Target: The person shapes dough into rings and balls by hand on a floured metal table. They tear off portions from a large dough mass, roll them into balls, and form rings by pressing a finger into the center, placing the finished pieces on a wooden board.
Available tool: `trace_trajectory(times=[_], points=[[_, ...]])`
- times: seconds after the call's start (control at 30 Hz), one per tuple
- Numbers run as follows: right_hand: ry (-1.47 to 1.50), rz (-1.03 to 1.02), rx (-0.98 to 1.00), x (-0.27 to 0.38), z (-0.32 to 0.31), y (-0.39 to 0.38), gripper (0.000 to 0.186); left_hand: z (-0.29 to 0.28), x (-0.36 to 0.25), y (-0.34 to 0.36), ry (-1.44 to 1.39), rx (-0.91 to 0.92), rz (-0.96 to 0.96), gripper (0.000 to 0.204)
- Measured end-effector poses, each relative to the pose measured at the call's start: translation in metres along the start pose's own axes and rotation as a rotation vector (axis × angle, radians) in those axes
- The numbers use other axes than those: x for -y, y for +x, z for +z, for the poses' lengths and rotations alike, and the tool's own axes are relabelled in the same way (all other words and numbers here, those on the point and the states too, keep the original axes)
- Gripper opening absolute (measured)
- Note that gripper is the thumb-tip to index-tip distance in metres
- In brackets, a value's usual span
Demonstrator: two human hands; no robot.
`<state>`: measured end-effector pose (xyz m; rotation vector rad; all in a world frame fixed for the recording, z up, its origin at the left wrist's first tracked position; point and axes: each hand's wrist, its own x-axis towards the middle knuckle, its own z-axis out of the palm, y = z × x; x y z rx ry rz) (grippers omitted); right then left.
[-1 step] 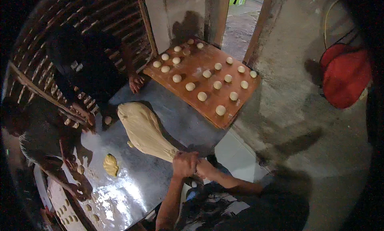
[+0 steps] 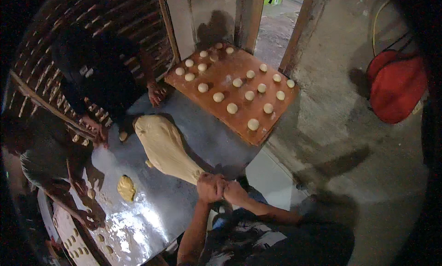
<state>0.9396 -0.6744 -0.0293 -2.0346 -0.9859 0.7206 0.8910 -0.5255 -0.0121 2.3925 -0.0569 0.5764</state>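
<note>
A large, smooth, pale dough mass (image 2: 161, 146) lies stretched across the metal table, wide at its far end and drawn to a narrow neck near me. My left hand (image 2: 210, 187) is closed round that neck, which creases at the fingers. Pressed against it from the right is my right hand (image 2: 235, 193), also closed; whatever lies in its fingers is hidden. To the left of the dough sits a small yellow lump (image 2: 126, 188) that looks softer and glossier.
An orange-brown board (image 2: 216, 77) with several round dough balls (image 2: 231, 108) stands beyond the metal table (image 2: 193, 121). Two people (image 2: 101, 77) work along the left side, one shaping small pieces beside a floured tray (image 2: 69, 224). A red bag (image 2: 398, 86) hangs on the right wall.
</note>
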Motion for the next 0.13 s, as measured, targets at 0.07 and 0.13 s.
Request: trace_trajectory(times=[0.07,0.13], points=[[-0.355,-0.151,-0.353,0.049,-0.009,-0.018,0.030,-0.006,0.016,-0.016,0.100,-0.066,0.050,0.022],[-0.193,-0.170,-0.421,0.105,-0.037,-0.030,0.032,-0.002,0.042,-0.015,0.063,-0.226,0.025,0.017]])
